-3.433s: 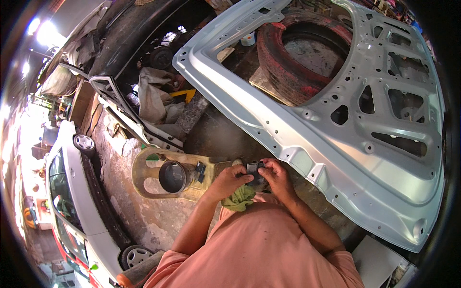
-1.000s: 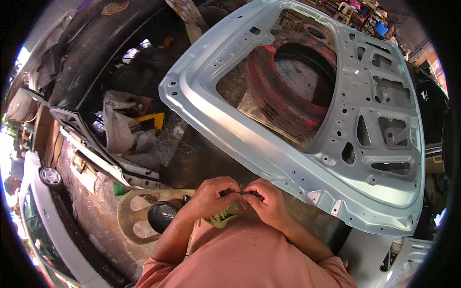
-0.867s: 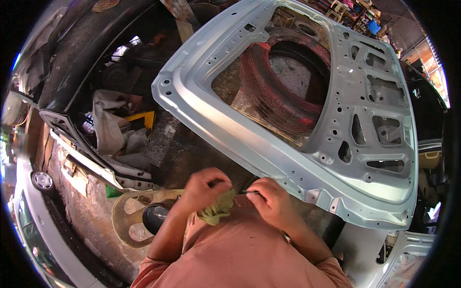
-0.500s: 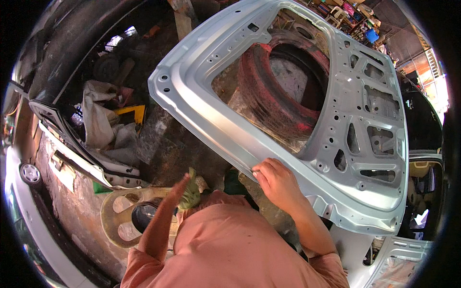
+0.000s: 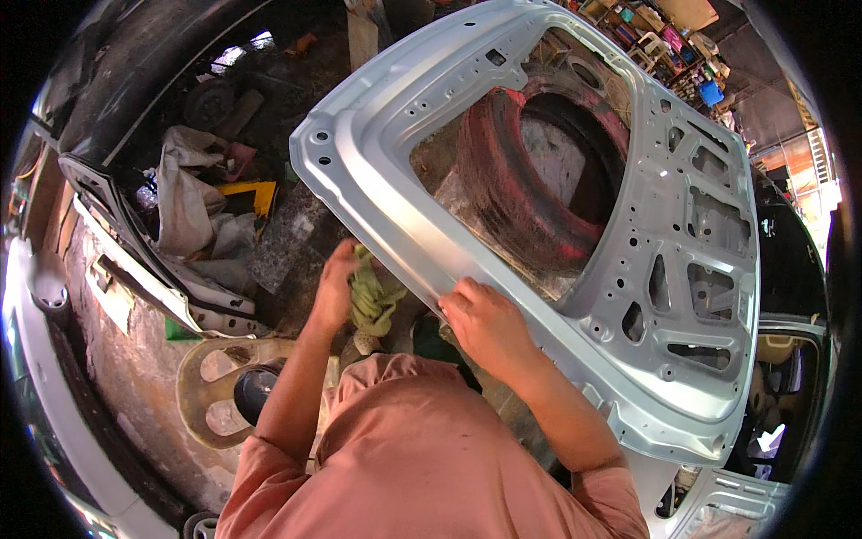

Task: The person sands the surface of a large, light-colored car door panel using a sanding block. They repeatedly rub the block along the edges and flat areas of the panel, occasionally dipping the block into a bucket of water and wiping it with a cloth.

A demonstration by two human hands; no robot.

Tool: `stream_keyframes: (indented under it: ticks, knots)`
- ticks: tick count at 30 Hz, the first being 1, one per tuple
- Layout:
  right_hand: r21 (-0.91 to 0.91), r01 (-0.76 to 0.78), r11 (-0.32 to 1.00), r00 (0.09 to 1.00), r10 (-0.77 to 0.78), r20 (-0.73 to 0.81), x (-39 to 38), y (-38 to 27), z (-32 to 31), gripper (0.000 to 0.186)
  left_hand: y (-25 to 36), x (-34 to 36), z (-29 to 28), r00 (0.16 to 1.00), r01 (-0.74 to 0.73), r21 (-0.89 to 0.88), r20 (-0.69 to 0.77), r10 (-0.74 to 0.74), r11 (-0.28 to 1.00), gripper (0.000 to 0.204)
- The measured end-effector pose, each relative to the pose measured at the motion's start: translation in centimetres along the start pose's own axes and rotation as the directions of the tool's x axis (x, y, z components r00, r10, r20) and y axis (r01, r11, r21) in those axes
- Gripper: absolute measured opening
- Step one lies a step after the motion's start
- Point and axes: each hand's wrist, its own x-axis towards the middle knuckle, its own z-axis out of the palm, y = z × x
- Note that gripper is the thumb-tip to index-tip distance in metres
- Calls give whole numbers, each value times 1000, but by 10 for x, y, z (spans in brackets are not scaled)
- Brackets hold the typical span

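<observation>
Left grip [image 5: 338, 283] holds one green cloth [image 5: 375, 301]; right grip [image 5: 485, 325], hold unclear, one red-streaked tire [image 5: 494, 171] at its one o'clock, touches one silver panel [image 5: 386, 202].

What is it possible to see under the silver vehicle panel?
Through the open frame of the silver panel, a dark, red-marked tyre shows. Whatever lies beneath the panel's solid metal is hidden.
</observation>
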Motion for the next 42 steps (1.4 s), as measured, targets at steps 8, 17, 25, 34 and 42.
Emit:
stream_keyframes:
  ticks: [8,17,25,34,42]
  knots:
    - [8,100,995,993,-100,68,-33,20,-11,9,44,48,18,937,307,533,-316,-152,788,77]
    - [-3,143,990,983,-142,-113,97,-10,33,8,51,39,35,933,215,462,-357,-42,861,78]
    - [16,99,995,992,-100,72,-36,22,-8,18,41,40,33,926,237,420,-370,-73,876,79]
    - [-17,112,994,987,-113,-117,92,-13,34,16,36,45,26,940,231,461,-334,-74,857,73]
    - [57,89,994,996,-90,2,-21,15,4,15,46,41,28,940,275,450,-310,-140,850,72]
